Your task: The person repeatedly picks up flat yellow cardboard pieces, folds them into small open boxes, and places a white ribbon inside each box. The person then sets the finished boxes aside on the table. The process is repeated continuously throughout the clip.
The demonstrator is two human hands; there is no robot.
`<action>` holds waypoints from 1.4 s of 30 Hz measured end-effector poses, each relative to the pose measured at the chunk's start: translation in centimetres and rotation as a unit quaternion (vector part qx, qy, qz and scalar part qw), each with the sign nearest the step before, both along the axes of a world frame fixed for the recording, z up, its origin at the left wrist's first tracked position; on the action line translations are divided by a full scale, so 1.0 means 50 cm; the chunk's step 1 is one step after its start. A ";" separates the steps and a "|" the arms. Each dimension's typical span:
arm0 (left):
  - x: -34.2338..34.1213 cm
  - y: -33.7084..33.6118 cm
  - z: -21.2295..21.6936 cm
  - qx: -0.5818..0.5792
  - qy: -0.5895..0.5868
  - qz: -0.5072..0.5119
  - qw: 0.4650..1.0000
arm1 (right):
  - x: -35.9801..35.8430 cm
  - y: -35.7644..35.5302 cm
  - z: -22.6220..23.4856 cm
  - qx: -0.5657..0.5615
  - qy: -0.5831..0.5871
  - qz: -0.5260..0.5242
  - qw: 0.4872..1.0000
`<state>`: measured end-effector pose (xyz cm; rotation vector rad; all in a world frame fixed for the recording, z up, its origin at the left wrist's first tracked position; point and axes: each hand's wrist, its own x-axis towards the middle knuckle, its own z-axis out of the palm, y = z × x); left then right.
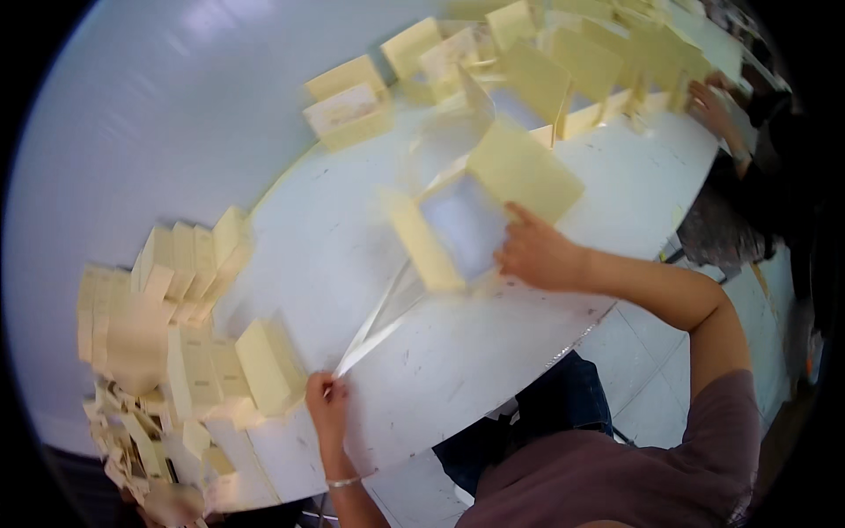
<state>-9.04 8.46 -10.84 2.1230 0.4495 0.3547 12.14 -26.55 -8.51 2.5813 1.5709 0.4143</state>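
Note:
A pale yellow box [429, 251] stands open on the white table, its lid [528, 176] folded back to the right and a bluish-white inside showing. My right hand [547, 253] grips the box's near right edge, the index finger stretched along the lid beside the hinge. From the box's near side a thin whitish strip [368, 338] runs down to the left; I cannot tell whether it is ribbon or film. Its lower end is pinched in my left hand [327, 407], whose fingers are closed. The box and the strip are smeared by motion.
Open yellow boxes [581, 75] line the far right, and one holding a pale printed piece [348, 110] stands at the far edge. Closed boxes [189, 264] are stacked at left beside smaller pieces [141, 440]. A co-worker's hand [711, 107] touches boxes at right.

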 end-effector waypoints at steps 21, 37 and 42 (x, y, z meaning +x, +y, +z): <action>0.022 0.063 0.093 0.445 0.221 0.172 0.851 | 0.096 -0.069 0.044 0.451 0.064 -0.102 0.884; 0.059 -0.200 0.075 0.093 0.016 -0.054 0.994 | -0.231 0.076 0.036 0.410 0.387 -0.039 0.825; 0.086 -0.236 0.119 -0.071 0.103 -0.160 0.979 | -0.188 0.084 0.083 0.347 0.137 -0.078 0.925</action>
